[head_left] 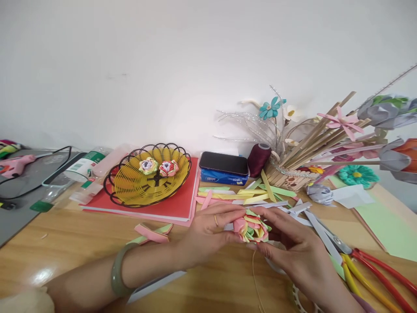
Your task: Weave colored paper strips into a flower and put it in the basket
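Between my two hands is a folded paper flower [251,228] in pink, yellow and green, lifted above the wooden table. My left hand [213,228] pinches its left side with thumb and fingers. On the other side, my right hand [289,237] grips it between thumb and fingertips. A thin tan string [256,278] hangs or lies below the flower; whether it is joined to it I cannot tell. Folded paper strips [254,198] in several colours lie just behind my hands. Two more paper flowers, one mostly white [149,166] and one red [168,168], sit in a yellow woven basket [130,191].
Red-handled and yellow-handled scissors [368,256] lie at the right. A phone [223,163] rests on a blue tissue pack [224,177] beside a maroon thread spool [259,159]. Behind them stands a wooden planter [283,177] of craft flowers. Plastic bottles [86,163] and a pink glue gun [18,165] are left.
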Demonstrator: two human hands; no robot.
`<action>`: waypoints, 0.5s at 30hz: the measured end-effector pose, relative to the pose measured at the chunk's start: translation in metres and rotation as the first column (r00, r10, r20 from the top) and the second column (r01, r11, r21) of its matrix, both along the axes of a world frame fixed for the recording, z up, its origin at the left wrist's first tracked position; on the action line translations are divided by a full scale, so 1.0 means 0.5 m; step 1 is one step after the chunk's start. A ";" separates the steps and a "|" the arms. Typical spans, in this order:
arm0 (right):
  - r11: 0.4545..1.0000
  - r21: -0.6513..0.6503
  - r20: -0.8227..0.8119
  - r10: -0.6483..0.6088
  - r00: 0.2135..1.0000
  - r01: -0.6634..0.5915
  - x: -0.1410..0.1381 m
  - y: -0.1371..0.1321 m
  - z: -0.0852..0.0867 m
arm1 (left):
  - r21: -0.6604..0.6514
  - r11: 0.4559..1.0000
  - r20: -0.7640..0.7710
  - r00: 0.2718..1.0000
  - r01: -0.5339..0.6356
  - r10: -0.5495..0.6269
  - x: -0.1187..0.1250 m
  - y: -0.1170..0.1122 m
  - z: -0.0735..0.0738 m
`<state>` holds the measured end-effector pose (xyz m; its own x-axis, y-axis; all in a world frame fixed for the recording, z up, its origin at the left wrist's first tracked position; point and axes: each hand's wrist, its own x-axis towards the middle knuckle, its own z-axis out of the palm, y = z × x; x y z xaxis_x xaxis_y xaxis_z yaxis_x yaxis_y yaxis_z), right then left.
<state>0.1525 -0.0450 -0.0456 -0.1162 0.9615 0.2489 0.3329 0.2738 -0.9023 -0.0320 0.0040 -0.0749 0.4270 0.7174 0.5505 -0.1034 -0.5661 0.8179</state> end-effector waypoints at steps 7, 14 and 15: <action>0.996 -0.084 -0.013 -0.017 1.000 0.016 -0.002 0.003 -0.001 | -0.586 0.784 0.175 0.976 0.208 -0.128 0.010 0.003 0.004; 0.982 0.169 0.337 -0.136 0.932 0.083 0.000 -0.001 -0.010 | -0.681 0.596 0.458 0.882 0.425 -0.106 0.017 0.014 0.004; 0.975 0.202 0.374 -0.165 0.913 0.093 0.001 -0.002 -0.010 | -0.708 0.531 0.486 0.867 0.466 -0.113 0.017 0.013 0.009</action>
<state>0.1527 -0.0459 -0.0508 -0.1153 0.9193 0.3762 0.6881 0.3471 -0.6373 -0.0236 0.0107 -0.0705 0.6067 0.7947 -0.0183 -0.4986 0.3984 0.7698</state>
